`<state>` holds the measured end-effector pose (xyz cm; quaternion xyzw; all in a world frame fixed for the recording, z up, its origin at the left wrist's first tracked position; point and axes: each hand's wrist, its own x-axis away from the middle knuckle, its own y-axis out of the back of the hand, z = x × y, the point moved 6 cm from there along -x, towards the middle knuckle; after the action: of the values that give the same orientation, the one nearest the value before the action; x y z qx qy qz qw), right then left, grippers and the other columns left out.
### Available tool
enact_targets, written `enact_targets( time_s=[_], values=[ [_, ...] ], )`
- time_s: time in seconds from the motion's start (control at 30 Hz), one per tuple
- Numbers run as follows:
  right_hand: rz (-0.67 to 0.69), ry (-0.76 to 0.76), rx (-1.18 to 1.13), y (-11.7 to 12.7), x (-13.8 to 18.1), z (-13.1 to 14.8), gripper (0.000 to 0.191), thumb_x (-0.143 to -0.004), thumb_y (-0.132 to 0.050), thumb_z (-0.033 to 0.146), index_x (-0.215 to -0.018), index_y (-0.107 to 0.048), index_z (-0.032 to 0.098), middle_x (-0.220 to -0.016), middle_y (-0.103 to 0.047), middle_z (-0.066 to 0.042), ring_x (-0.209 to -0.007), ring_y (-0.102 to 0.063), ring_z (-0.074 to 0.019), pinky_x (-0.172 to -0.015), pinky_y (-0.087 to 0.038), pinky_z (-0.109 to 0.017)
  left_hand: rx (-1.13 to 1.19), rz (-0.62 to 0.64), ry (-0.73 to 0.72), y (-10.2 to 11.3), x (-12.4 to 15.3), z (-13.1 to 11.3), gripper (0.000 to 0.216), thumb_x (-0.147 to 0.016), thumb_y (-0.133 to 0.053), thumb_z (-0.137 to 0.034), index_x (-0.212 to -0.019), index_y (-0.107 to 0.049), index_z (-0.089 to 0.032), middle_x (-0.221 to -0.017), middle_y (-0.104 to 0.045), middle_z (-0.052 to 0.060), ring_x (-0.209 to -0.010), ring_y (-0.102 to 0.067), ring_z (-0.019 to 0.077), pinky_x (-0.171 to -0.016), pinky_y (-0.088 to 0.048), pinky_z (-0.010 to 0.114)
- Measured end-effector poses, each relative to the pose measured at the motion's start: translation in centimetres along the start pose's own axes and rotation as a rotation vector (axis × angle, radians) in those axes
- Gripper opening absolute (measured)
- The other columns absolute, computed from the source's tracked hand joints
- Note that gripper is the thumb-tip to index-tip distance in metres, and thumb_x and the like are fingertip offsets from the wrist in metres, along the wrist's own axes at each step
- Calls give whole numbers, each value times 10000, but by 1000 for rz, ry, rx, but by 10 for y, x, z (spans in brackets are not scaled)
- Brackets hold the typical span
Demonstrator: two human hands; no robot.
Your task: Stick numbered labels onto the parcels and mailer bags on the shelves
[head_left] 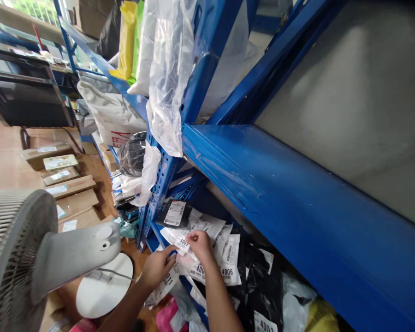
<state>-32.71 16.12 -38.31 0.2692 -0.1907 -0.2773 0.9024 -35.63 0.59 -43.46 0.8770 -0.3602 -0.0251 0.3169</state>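
Note:
My right hand (pixel 200 245) is closed in a pinch on the edge of a white label (pixel 183 244) marked 4009, on a white plastic parcel. To its left, my left hand (pixel 156 266) has its thumb and forefinger brought together at the edge of white labelled parcels (pixel 168 282); one reads 4011, and its grip is partly hidden. Beneath my right hand lie more white parcels, one labelled 4006 (pixel 227 271). A black parcel (pixel 174 213) with a white label lies just behind them on the shelf.
A blue steel beam (pixel 280 184) crosses above my hands, joining a perforated post (pixel 161 177). A grey fan (pixel 31 249) stands close on the left. Cardboard boxes (pixel 72 184) line the floor. Black bags (pixel 261 283) fill the lower shelf at right. Clear plastic (pixel 169 83) hangs from the rack.

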Motion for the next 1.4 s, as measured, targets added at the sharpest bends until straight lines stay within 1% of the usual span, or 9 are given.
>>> enact_targets(
  time_s=[0.17,0.27,0.37,0.53,0.73,0.93,1.1,1.23,1.4],
  values=[
    [39,-34,238,-9,3,7,124,-614,-604,73,-583,-683,163,-645,-723,-66,-655,-676,-197,-600,-467,-241,-45,-66,42,-4,0,0,216,-868,-486,-331,-868,-688,-255,-784,-727,-15,-753,-662,154,-638,-351,213],
    [46,-39,344,-12,2,10,146,-640,-600,62,-618,-706,160,-708,-740,-90,-700,-691,-209,-627,-469,-239,-89,-119,103,-8,2,6,226,-866,-500,-359,-806,-649,-201,-689,-699,4,-697,-653,171,-609,-343,224],
    [43,-33,429,-17,0,10,168,-666,-585,51,-636,-712,158,-755,-746,-110,-749,-697,-222,-660,-471,-245,-148,-135,152,-11,1,9,225,-867,-503,-353,-939,-615,-172,-637,-666,0,-651,-646,177,-564,-329,228],
    [27,-18,511,-23,1,8,198,-674,-573,30,-637,-701,175,-758,-746,-95,-767,-699,-221,-676,-476,-249,-252,-50,161,-13,-2,3,401,-891,-469,-334,-1285,-508,-268,-746,-725,4,-771,-690,208,-609,-375,239],
    [36,-6,544,-22,1,12,197,-689,-566,37,-634,-692,178,-724,-737,-77,-725,-691,-208,-648,-472,-246,-297,-35,243,-8,-7,4,396,-906,-447,-331,-1280,-548,-247,-864,-754,59,-870,-693,256,-662,-434,279],
    [84,54,558,-18,9,20,149,-693,-645,80,-774,-695,195,-860,-710,-67,-848,-662,-193,-744,-465,-241,-258,-31,184,-6,-8,3,359,-933,-407,-330,-1229,-602,-274,-894,-755,45,-902,-691,200,-732,-443,237],
    [140,163,672,-11,29,28,439,-559,-811,251,-970,-656,243,-1084,-580,-86,-916,-620,-239,-778,-476,-300,-246,-9,178,4,-5,0,326,-907,-433,-294,-1162,-635,-275,-843,-749,14,-853,-687,163,-719,-436,212],
    [157,187,819,-10,34,29,436,-535,-833,277,-928,-649,232,-1068,-586,-83,-1011,-563,-298,-846,-456,-363,-296,-61,268,27,-36,-1,439,-941,-272,-305,-1311,-490,-212,-903,-736,73,-888,-680,211,-723,-460,280],
    [178,315,793,-15,32,27,313,-637,-784,299,-898,-641,203,-1047,-616,-70,-1077,-517,-287,-893,-428,-364,-356,69,325,35,-88,-3,532,-831,-464,-224,-1360,-434,-172,-1059,-704,174,-957,-676,268,-726,-503,320]
  ],
)
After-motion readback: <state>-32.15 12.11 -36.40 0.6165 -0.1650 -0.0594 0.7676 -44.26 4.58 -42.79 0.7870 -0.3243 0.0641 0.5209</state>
